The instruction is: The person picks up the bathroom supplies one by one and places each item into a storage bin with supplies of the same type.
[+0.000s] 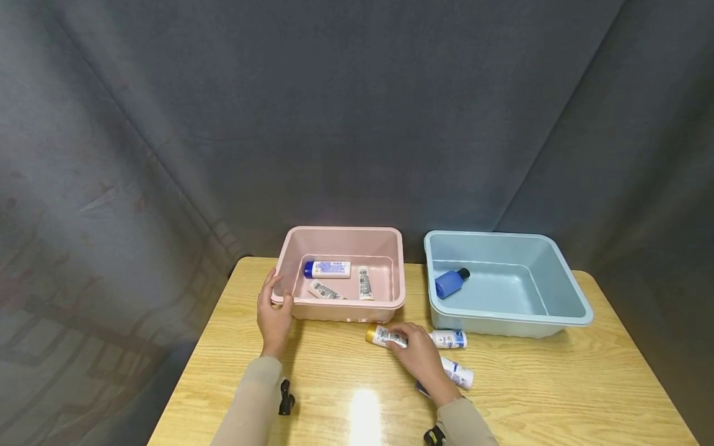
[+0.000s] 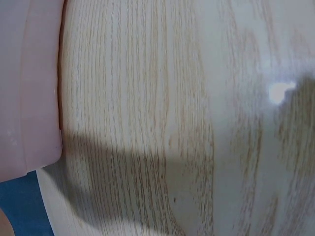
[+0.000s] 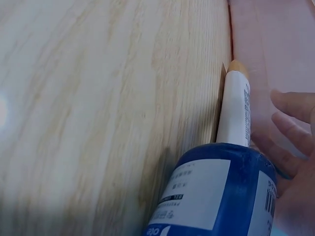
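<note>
My left hand (image 1: 274,316) grips the near left corner of the pink bin (image 1: 346,311), thumb on the front rim and fingers along the left side. Beside the bin's front wall lies a white tube with a gold cap (image 1: 380,335). My right hand (image 1: 418,352) reaches over the label end of that tube. In the right wrist view, the fingers (image 3: 295,130) are loosely spread beside the white tube (image 3: 235,108). A blue piece with a white label (image 3: 197,196) fills the foreground there, overlapping the tube's lower end.
The pink bin holds a blue-capped white tube (image 1: 329,269) and small white tubes (image 1: 365,284). Inside the light blue bin (image 1: 513,321) lies a blue bottle with a black cap (image 1: 450,283). On the table (image 1: 530,384) are a white bottle (image 1: 449,339) and a white-and-blue container (image 1: 458,373) beside my right wrist.
</note>
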`<state>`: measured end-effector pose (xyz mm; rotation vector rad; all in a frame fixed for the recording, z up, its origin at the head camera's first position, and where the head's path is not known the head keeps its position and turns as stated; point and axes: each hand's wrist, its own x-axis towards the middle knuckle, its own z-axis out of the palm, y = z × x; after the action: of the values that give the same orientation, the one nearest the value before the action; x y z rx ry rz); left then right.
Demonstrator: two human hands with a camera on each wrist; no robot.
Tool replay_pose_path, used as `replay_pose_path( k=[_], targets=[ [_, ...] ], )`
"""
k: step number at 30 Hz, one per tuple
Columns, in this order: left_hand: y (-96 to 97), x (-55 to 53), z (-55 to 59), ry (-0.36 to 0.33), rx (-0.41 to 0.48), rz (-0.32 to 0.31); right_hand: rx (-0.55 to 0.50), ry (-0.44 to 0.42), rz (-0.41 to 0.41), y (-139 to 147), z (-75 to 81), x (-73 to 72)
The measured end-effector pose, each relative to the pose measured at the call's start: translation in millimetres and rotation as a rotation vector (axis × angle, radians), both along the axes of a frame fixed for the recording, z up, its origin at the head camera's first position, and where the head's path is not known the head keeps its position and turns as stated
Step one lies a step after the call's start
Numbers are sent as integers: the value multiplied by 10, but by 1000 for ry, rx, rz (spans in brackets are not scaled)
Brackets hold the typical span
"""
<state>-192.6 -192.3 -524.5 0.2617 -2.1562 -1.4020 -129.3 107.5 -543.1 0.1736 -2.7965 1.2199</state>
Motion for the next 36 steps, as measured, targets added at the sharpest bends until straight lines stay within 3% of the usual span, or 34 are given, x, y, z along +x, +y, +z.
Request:
replay_pose_path(
  k=[17,36],
  targets=[
    [11,6,15,8,5,-5,123,10,58,-91,-87,-112],
    [21,14,27,-1,8,-1,111,-1,63,-99,-119,-123]
  ],
)
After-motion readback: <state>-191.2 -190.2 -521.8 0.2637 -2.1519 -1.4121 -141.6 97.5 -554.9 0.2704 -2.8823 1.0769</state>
